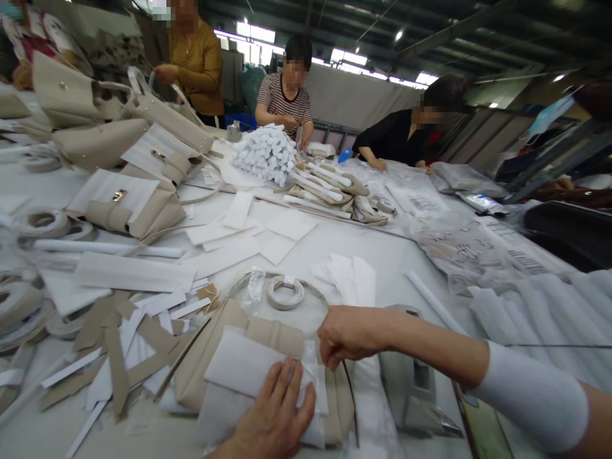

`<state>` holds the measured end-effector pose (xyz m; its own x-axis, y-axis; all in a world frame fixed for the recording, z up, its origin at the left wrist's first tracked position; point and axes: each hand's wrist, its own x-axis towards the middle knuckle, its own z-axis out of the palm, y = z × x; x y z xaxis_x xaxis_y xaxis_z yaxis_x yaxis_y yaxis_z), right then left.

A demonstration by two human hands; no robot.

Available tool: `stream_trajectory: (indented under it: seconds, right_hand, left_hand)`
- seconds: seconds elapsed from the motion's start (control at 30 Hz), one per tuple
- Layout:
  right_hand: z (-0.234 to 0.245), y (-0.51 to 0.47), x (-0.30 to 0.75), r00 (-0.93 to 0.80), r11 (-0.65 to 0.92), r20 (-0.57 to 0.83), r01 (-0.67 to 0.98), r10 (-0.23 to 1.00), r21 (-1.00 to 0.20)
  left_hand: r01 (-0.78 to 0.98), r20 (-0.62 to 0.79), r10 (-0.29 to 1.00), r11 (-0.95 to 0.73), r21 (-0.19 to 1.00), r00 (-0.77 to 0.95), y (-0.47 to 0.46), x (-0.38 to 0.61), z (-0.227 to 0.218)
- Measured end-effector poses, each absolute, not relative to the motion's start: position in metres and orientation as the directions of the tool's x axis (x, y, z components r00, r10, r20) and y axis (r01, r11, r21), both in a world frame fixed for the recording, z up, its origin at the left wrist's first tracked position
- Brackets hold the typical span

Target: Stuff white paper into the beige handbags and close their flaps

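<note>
A beige handbag (201, 363) lies in front of me, partly covered by white foam sheets (243, 360). My left hand (275, 408) rests flat on these sheets, fingers stretched out. At the bag's right side, my right hand (347, 335) has its fingers curled together and pointing down; what they grip, if anything, is hidden. A strip of clear film (314, 376) lies over the sheets just left of those fingers. The bag's thin strap (310, 285) arcs behind it, around a coiled beige strap roll (285, 292).
A grey tape dispenser (404, 376) stands right of the bag. Scraps of card and strips (124, 344) clutter the left, with finished-looking bags (129, 204) behind. White rolls (268, 153) are piled farther back. Plastic bags (468, 248) lie at right. Several people work across the table.
</note>
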<state>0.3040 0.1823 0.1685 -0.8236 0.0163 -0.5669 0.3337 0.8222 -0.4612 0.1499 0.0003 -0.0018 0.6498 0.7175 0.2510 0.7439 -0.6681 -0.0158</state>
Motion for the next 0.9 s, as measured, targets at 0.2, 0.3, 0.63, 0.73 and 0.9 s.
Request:
stream_trajectory:
  seconds: [0.2, 0.3, 0.63, 0.73, 0.9]
  right_hand:
    - [0.147, 0.187, 0.281, -0.735, 0.872, -0.678, 0.345, 0.021, -0.348]
    - [0.138, 0.190, 0.266, -0.681, 0.849, -0.731, 0.359, -0.045, -0.387]
    - [0.100, 0.214, 0.249, -0.567, 0.898, -0.824, 0.363, 0.002, -0.247]
    - [0.095, 0.217, 0.251, -0.606, 0.908, -0.795, 0.329, -0.008, -0.260]
    - [0.095, 0.217, 0.257, -0.664, 0.910, -0.748, 0.315, 0.008, -0.270]
  left_hand:
    - [0.750, 0.324, 0.694, -0.656, -0.086, 0.643, 0.004, 0.148, 0.013]
    - [0.763, 0.386, 0.682, -0.639, -0.098, 0.622, 0.006, 0.148, 0.016]
    - [0.801, 0.511, 0.668, -0.594, -0.072, 0.541, 0.012, 0.151, 0.012]
    - [0.805, 0.529, 0.661, -0.588, -0.077, 0.533, 0.013, 0.151, 0.013]
    - [0.811, 0.549, 0.657, -0.580, -0.071, 0.518, 0.014, 0.152, 0.014]
